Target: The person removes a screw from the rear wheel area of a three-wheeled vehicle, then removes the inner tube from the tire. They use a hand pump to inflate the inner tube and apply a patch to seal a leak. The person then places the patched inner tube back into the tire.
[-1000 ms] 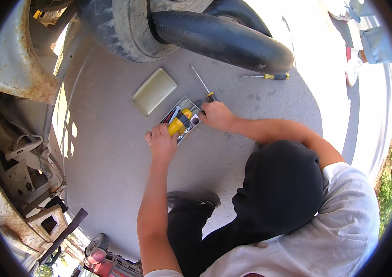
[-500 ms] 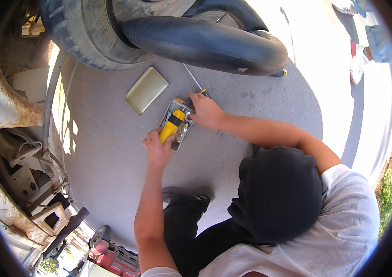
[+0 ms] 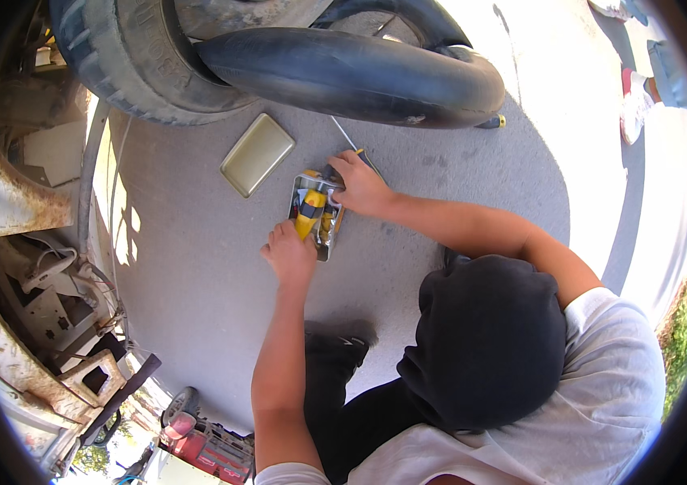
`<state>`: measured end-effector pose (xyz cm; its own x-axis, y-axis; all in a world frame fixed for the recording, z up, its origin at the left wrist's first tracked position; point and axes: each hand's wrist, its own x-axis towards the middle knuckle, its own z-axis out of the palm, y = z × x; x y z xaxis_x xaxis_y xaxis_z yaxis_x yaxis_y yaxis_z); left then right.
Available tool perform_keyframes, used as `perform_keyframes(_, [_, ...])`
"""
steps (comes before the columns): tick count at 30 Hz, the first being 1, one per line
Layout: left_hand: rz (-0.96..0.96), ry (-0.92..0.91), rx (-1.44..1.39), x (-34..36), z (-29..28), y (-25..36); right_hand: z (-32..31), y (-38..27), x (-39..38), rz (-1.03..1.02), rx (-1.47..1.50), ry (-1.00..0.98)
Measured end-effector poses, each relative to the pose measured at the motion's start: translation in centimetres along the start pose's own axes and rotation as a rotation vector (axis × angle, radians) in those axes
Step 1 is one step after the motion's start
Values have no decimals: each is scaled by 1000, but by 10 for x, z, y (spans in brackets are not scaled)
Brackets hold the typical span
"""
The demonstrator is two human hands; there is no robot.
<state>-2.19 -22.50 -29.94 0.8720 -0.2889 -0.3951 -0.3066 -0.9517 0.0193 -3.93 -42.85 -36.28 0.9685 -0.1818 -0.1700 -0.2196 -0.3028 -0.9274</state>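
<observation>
A small open metal box [image 3: 324, 257] lies on the grey ground, filled with loose tools and small parts. My left hand [image 3: 291, 257] is closed around the lower end of a yellow flashlight-like tool [image 3: 310, 212] with a black band, held over the box. My right hand [image 3: 362, 184] is curled at the box's far right rim, fingers bent over its edge, with something dark by the fingertips. Just beyond it lies a screwdriver [image 3: 343, 132] with a thin metal shaft. A shallow, pale gold lid-like tray [image 3: 256, 155] rests to the left of the box.
A treaded tyre [image 3: 129, 69] and a black inner tube [image 3: 351, 77] stand at the far side. A yellow-and-black handle [image 3: 493, 123] pokes out beneath the tube. Rusty vehicle parts [image 3: 24, 194] line the left. My dark-trousered knee [image 3: 489, 343] rises between my arms. Another person's shoe [image 3: 634, 109] shows far right.
My left hand has moved right with the yellow tool, which now sits further over the box. The box has shifted slightly right. My right hand stays at its far rim.
</observation>
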Motion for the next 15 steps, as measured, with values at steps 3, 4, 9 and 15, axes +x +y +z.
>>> perform_keyframes(3, [-10, 4, 10, -2, -9, 9, -1, 3, 0, -43, -7, 11])
perform_keyframes(4, [-11, 20, -31, -4, -10, 12, -2, 4, 0, -46, -10, 32])
perform_keyframes(9, [-31, 129, -303, -8, 7, 1, 0, 9, 3, -55, -34, 4])
perform_keyframes(15, [-2, 231, -266, -15, 37, 3, 5, 10, 5, -86, -188, -8])
